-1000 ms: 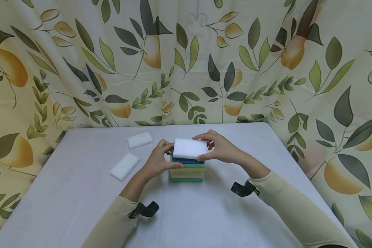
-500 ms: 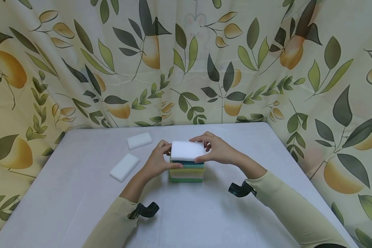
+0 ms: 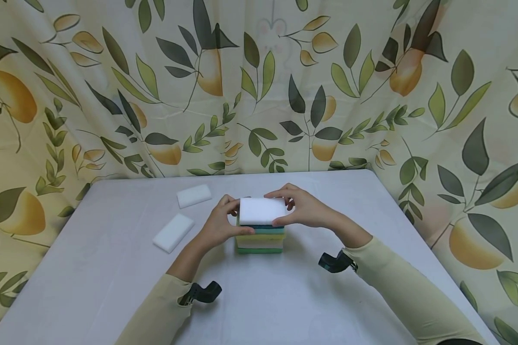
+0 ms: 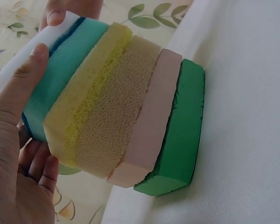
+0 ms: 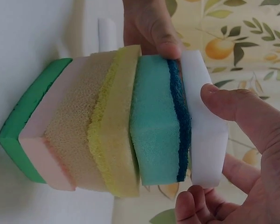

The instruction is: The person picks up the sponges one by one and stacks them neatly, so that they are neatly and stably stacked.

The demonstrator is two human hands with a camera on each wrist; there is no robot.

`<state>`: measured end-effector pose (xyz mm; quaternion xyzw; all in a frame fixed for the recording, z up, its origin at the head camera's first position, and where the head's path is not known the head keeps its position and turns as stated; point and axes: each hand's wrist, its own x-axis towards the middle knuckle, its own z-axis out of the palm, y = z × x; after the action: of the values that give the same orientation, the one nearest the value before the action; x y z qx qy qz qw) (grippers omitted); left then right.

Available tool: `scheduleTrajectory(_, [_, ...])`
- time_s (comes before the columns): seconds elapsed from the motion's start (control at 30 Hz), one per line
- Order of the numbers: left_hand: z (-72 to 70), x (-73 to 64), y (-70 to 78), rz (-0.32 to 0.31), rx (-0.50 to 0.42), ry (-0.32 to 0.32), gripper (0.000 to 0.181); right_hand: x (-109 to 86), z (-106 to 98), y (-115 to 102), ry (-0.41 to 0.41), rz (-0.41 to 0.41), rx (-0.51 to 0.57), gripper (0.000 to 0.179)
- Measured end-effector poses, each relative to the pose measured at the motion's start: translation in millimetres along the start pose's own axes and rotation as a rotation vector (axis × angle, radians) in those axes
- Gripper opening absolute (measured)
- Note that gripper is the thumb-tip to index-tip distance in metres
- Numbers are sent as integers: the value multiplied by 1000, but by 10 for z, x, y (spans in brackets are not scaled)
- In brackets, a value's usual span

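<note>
The right hand (image 3: 304, 207) pinches the right end of a white top block (image 3: 262, 211), thumb on the near face and fingers bent round the far side, some of them hidden behind it. The left hand (image 3: 221, 223) is curled partway round the left end of the teal sponge (image 5: 154, 116) just below, thumb along its near side; the far fingertips are hidden by the stack in the head view, and the palm is cut off in the left wrist view. Between the hands, the white top block lies over the teal sponge's dark blue layer (image 5: 179, 119); a thin gap shows at one end, so how fully it rests there is hard to tell. Below the hands come a yellow layer (image 5: 121, 126), a tan layer (image 5: 77, 112), a pink layer (image 4: 151, 107) and a green block (image 4: 184, 126) on the counter (image 3: 285, 306); whether yellow and tan are one sponge is unclear. To the left of the left hand lie a nearer loose white block (image 3: 174, 233) and a farther loose white block (image 3: 194, 196), well apart from the right hand. Beyond both hands hangs a leaf-and-fruit curtain (image 3: 259, 134), its top out of frame. Behind the hands, both sleeves run off the bottom edge, as does a dark shape by the right sleeve (image 3: 406, 292), too cropped to identify
</note>
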<state>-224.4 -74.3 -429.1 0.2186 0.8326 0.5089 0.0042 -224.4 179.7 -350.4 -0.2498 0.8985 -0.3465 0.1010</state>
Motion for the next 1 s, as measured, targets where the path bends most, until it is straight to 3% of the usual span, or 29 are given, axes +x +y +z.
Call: scheduleTrajectory(1.0, [-10, 23, -29, 1, 20, 7, 83, 34, 50, 30, -10, 18, 22, 63])
